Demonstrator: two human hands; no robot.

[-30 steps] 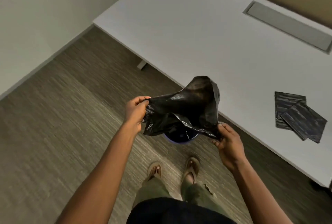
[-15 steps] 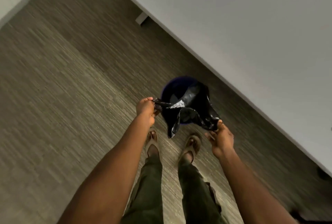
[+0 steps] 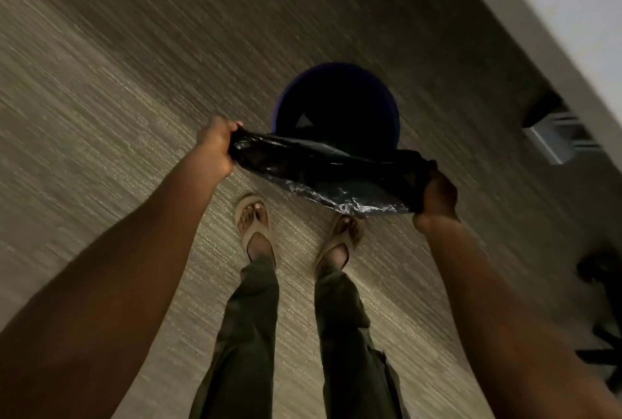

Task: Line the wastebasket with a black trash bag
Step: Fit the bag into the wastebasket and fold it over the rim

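A round dark blue wastebasket [image 3: 340, 69] stands on the floor just ahead of my feet, its inside dark. A black trash bag [image 3: 323, 173] is stretched wide between my hands, in front of the basket's near rim and partly hiding it. My left hand [image 3: 215, 146] grips the bag's left edge in a closed fist. My right hand [image 3: 437, 196] grips the bag's right edge. The bag hangs above the floor, its lower edge crinkled and shiny.
The floor is grey-brown striped carpet. A white desk edge [image 3: 545, 31] runs diagonally across the top right, with a desk foot [image 3: 555, 142] under it. A dark chair base [image 3: 602, 290] sits at the right edge. My two sandalled feet [image 3: 252, 220] stand below the bag.
My head tilted further down, so the desk top left the view. My hands moved apart, pulling the bunched bag out wide and lower, close to the wastebasket's near rim.
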